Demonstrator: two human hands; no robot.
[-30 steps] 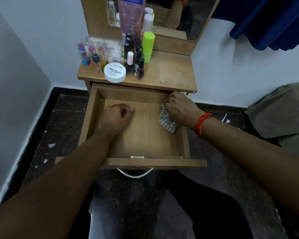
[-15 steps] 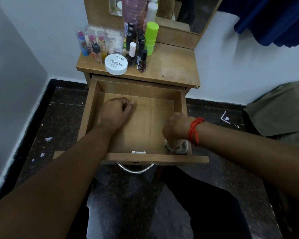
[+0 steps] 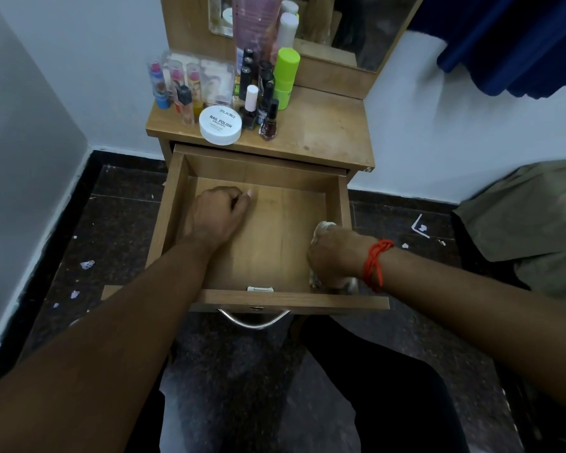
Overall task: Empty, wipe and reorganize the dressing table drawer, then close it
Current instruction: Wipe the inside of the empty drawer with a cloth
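Fingers (image 3: 324, 256) gripping cloth (image 3: 322, 227), drawer (image 3: 307, 300) open

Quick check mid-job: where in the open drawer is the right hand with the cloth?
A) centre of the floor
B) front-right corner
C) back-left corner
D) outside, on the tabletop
B: the right hand presses the cloth into the front-right corner of the drawer.

Drawer (image 3: 174, 204) floor bare through centre and rear right corner; left hand (image 3: 216, 217) fills the rear left, right hand (image 3: 335, 256) with cloth (image 3: 322, 227) blocks the front right corner. Tabletop (image 3: 324, 132) right half free; bottles (image 3: 258, 86) crowd its left rear.
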